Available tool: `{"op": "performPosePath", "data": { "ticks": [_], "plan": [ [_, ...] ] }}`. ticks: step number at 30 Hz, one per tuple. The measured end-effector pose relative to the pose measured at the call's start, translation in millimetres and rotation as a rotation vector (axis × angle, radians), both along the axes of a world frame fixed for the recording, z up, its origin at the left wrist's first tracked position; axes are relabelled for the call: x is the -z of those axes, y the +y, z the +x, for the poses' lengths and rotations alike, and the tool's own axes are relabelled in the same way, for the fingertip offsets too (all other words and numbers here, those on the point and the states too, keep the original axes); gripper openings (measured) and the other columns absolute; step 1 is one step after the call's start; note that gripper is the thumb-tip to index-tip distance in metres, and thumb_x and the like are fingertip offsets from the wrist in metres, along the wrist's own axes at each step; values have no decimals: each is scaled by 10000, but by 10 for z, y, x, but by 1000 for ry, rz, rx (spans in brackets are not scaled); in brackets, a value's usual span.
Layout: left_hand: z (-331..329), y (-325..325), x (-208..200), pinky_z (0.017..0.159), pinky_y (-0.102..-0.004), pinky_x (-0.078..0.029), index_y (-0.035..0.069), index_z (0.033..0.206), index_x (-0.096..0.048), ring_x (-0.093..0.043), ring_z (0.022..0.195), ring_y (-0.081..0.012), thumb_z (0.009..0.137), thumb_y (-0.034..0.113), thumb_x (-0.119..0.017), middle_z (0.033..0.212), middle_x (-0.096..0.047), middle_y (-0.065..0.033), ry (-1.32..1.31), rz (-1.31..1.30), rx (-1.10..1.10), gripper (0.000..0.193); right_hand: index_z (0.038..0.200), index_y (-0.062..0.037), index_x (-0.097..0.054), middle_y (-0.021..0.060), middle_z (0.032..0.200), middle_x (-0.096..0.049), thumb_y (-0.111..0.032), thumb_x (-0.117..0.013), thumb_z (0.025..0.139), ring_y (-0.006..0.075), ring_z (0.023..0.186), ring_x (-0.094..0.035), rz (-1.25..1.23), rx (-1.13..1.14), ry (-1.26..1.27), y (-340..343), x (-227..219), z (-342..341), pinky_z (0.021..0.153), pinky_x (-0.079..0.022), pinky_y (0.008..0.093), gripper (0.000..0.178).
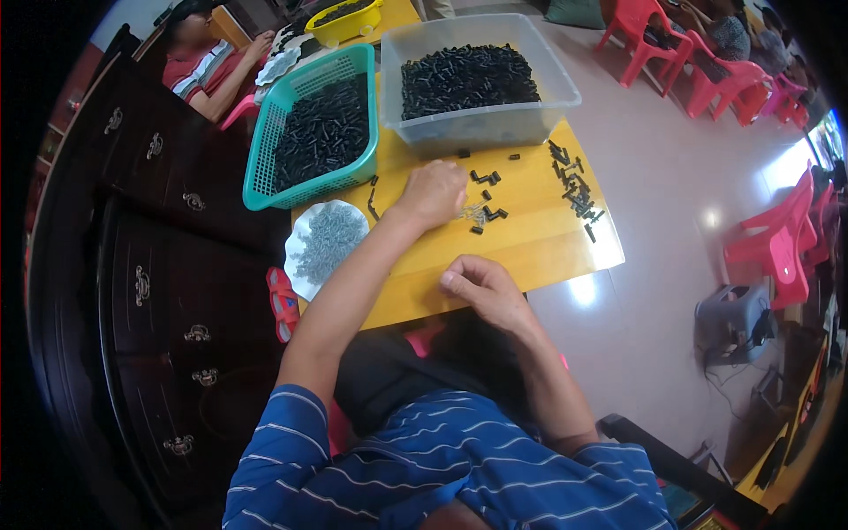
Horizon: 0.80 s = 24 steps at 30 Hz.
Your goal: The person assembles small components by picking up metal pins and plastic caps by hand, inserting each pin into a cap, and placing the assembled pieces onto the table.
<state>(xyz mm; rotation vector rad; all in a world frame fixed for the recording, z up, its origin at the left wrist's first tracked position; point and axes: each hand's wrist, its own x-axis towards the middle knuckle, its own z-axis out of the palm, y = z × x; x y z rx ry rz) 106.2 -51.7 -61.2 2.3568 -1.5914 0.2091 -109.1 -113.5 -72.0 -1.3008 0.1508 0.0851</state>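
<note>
My left hand (433,194) reaches over the yellow tabletop (415,278) with its fingers curled closed; whatever they hold is hidden. Right by its fingertips lies a small heap of screws (475,213), among a few loose black plastic pieces (501,214). Nearer to me, at the table's front edge, my right hand (488,290) is curled with thumb and fingers drawn together. Anything in that grip is too small or hidden to make out. Under my left forearm stands a white scalloped plate (295,276) piled with silvery screws (332,243).
A green basket (253,187) and a clear plastic bin (477,132), both full of black pieces, stand at the back. More black parts (576,190) lie along the right edge. Dark drawers (168,300) flank the left. Another person (212,71) sits far left; pink chairs (777,238) stand right.
</note>
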Motion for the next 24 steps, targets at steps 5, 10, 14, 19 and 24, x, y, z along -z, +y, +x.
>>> {"op": "performPosePath", "data": {
  "ticks": [5, 10, 14, 19, 24],
  "plan": [
    [-180, 240, -308, 650, -390, -540, 31, 914, -638, -690, 731, -273, 868, 65, -640, 816, -688, -127, 407, -409, -189, 57, 914, -26, -642, -45, 786, -574, -217, -666, 1017, 42, 714, -503, -49, 68, -44, 9, 12, 7, 645, -448, 236, 219],
    [-549, 536, -118, 636, -341, -535, 13, 942, -629, -676, 655, -184, 893, 63, -641, 769, -695, -98, 637, -488, -240, 71, 946, -36, -653, -22, 854, -650, -219, -662, 1029, 56, 806, -579, -82, 7, 9, 20, -5, 6, 769, -489, 228, 201],
    [-631, 669, 114, 681, -330, -554, 7, 970, -664, -700, 713, -181, 888, 58, -654, 802, -713, -101, 741, -564, -360, 97, 917, -24, -657, -41, 741, -588, -237, -680, 1005, 44, 691, -510, -152, 58, -41, 59, 46, 27, 625, -441, 246, 232],
    [-539, 691, 213, 695, -333, -562, 14, 1010, -697, -710, 734, -202, 887, 49, -663, 844, -722, -125, 722, -592, -373, 131, 907, -20, -650, -43, 730, -572, -235, -681, 1001, 45, 690, -501, -206, 87, -40, 69, 80, 23, 626, -435, 246, 236],
    [-348, 589, 137, 755, -425, -565, 30, 1007, -716, -702, 836, -338, 854, 60, -695, 966, -712, -153, 270, -476, -355, 158, 919, -28, -646, -39, 781, -598, -211, -670, 1014, 45, 738, -529, -201, 44, -10, 49, 15, 14, 677, -452, 236, 208]
  ]
}}
